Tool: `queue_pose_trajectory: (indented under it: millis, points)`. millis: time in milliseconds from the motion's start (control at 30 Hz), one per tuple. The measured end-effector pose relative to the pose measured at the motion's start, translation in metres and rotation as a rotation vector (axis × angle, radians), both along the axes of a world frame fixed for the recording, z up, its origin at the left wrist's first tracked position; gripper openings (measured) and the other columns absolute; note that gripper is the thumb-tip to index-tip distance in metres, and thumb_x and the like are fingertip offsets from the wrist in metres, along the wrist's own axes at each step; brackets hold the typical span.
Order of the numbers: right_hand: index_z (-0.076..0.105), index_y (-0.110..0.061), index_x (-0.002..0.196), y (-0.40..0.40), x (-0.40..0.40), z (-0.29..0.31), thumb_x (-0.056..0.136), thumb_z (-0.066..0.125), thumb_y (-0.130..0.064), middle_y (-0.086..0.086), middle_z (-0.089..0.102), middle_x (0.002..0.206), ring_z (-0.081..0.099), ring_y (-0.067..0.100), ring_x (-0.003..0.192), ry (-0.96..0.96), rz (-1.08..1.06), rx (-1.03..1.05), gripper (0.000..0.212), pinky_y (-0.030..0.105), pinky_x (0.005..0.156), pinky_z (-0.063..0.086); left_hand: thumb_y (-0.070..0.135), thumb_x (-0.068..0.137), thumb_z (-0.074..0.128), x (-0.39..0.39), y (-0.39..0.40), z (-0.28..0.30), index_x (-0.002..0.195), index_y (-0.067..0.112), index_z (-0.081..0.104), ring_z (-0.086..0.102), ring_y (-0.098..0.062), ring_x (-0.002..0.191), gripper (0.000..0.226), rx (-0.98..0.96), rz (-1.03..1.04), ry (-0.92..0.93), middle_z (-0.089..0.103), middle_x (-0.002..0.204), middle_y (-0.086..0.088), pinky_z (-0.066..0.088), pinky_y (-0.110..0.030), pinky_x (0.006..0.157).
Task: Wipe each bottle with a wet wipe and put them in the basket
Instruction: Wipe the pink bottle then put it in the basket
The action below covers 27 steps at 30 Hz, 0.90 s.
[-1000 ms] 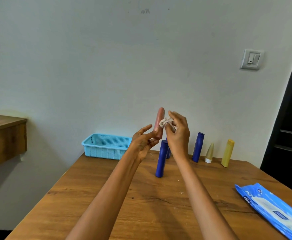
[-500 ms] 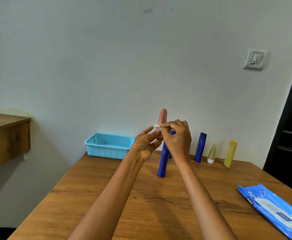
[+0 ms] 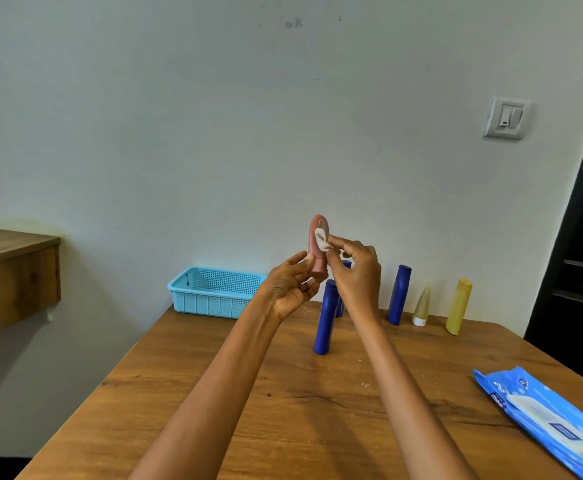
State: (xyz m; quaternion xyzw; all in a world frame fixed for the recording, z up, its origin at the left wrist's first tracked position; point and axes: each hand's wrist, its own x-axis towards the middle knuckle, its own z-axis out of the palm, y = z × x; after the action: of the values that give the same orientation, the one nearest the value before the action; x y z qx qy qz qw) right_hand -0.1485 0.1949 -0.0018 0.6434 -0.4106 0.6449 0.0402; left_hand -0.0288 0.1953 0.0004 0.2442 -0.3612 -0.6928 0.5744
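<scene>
Looks like a plain room in a home: wooden table [image 3: 283, 410] against a bare painted wall [image 3: 214, 133], light switch [image 3: 506, 118], dark doorway (right edge) [image 3: 581, 271], wooden shelf [image 3: 9, 271].

A wooden table [image 3: 283, 410] with visible grain stands against a pale wall. At its far left corner sits a light blue plastic basket [image 3: 214, 292]. Along the far edge, upright, stand a dark blue bottle [image 3: 399, 294], a small beige tube [image 3: 422, 306] on its white cap, and a yellow bottle [image 3: 458, 306]. Nearer the middle stands another dark blue bottle [image 3: 325, 320], with a third partly hidden behind it. A blue pack of wet wipes [image 3: 546, 420] lies flat at the near right edge.
</scene>
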Motion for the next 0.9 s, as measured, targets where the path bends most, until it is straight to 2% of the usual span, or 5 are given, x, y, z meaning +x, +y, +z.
queue_pose_trajectory:
  millis: [233, 400, 600, 733, 900]
  points:
    - [0.072, -0.015, 0.082, 0.003, -0.003, 0.0, 0.084, 0.065, -0.016, -0.023, 0.057, 0.074, 0.052, 0.009, 0.08, 0.044, 0.034, 0.074, 0.007, 0.03, 0.07, 0.048, 0.006, 0.091, 0.055, 0.004, -0.001, -0.005, 0.127, 0.008, 0.05, 0.069, -0.02, 0.062, 0.037, 0.04, 0.008, 0.025, 0.065, 0.087, -0.014, 0.052, -0.025, 0.057]
    - [0.066, -0.019, 0.107, -0.011, -0.01, 0.002, 0.091, 0.059, -0.018, -0.001, 0.067, 0.106, 0.061, 0.018, 0.099, -0.287, 0.089, 0.084, 0.018, 0.03, 0.074, 0.055, 0.013, 0.088, 0.059, 0.003, 0.003, -0.005, 0.11, 0.01, 0.055, 0.062, -0.023, 0.083, 0.022, 0.016, -0.062, -0.019, 0.065, 0.102, -0.015, 0.048, -0.028, 0.066]
    - [0.062, -0.017, 0.123, -0.015, -0.012, -0.002, 0.092, 0.058, -0.023, 0.0, 0.065, 0.115, 0.057, 0.014, 0.104, -0.125, 0.011, 0.085, 0.032, 0.019, 0.078, 0.047, 0.011, 0.091, 0.055, -0.003, 0.007, -0.004, 0.106, 0.011, 0.056, 0.059, -0.022, 0.082, 0.015, 0.023, -0.108, -0.082, 0.063, 0.097, -0.014, 0.047, -0.028, 0.066]
    - [0.069, -0.01, 0.101, -0.006, -0.002, -0.007, 0.089, 0.062, -0.017, 0.003, 0.066, 0.092, 0.054, 0.008, 0.083, -0.091, -0.004, 0.075, 0.015, 0.005, 0.061, 0.039, 0.008, 0.091, 0.054, -0.002, 0.003, -0.003, 0.128, 0.01, 0.049, 0.058, -0.024, 0.082, 0.037, 0.021, -0.024, -0.071, 0.062, 0.093, -0.013, 0.046, -0.028, 0.064]
    - [0.064, -0.016, 0.08, -0.007, -0.001, -0.007, 0.089, 0.058, -0.016, -0.001, 0.064, 0.079, 0.058, 0.014, 0.077, -0.11, 0.036, 0.14, 0.012, 0.015, 0.057, 0.041, 0.009, 0.09, 0.056, 0.001, -0.001, -0.006, 0.134, 0.008, 0.045, 0.062, -0.023, 0.077, 0.045, 0.04, 0.019, -0.095, 0.063, 0.091, -0.014, 0.049, -0.027, 0.059]
